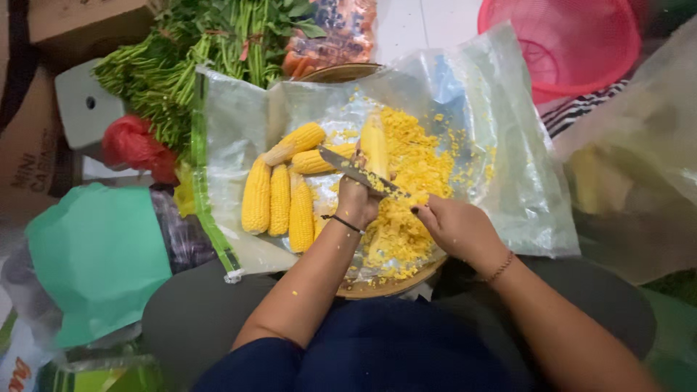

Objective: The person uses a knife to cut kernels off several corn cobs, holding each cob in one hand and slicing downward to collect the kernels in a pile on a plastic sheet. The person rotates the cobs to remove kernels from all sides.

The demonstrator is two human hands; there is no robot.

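My left hand point(356, 203) grips a corn cob point(374, 145) that stands upright on a plastic-covered round tray point(385, 287). My right hand point(454, 225) holds a knife point(356, 170) whose blade lies across the cob just above my left hand. A heap of cut yellow kernels point(414, 181) covers the clear plastic sheet point(508, 181) around the cob. Several whole cobs point(279, 196) lie side by side to the left of my left hand.
A bundle of long green beans and leafy greens point(196, 51) lies at the back left, with a red net bag point(134, 145) beside it. A pink mesh basket point(573, 40) sits at the back right. A green plastic bag point(98, 254) lies at left, cardboard boxes point(36, 131) behind.
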